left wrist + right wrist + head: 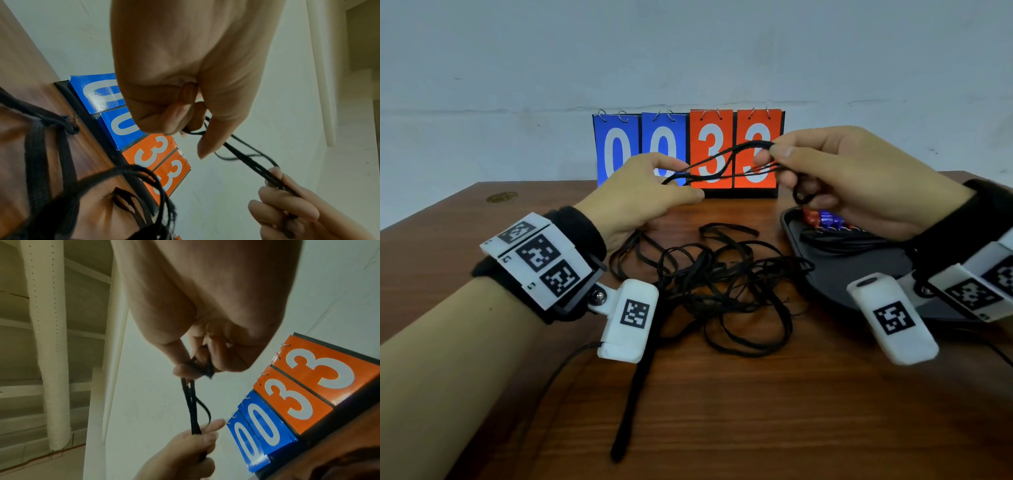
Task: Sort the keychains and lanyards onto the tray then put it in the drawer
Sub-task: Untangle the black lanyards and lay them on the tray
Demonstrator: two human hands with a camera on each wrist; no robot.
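A: Head view, nearest first: what lies on the wooden table point(722, 411)?

B: A wide flat black strap point(633, 387) runs toward the near edge, and beyond it sits a loose tangle of thin black lanyards point(722, 284), soft woven cord, looped over itself.

A: And the hands?

B: Both are raised above the pile. The left hand point(640, 195) pinches one lanyard point(717, 164) between thumb and curled fingers; the right hand point(859, 178) pinches its other end, spare loops hanging from its fingers. They hold it taut between them, likely folding it into a neat bundle.

A: Where does it go?

B: Probably the dark smooth tray point(835, 274) on the right, under the right hand. Red and blue keychains point(825, 219) and some black cord already lie at its far end.

A: Farthest back?

B: A flip scoreboard point(688, 150) reading 0033, against the wall.
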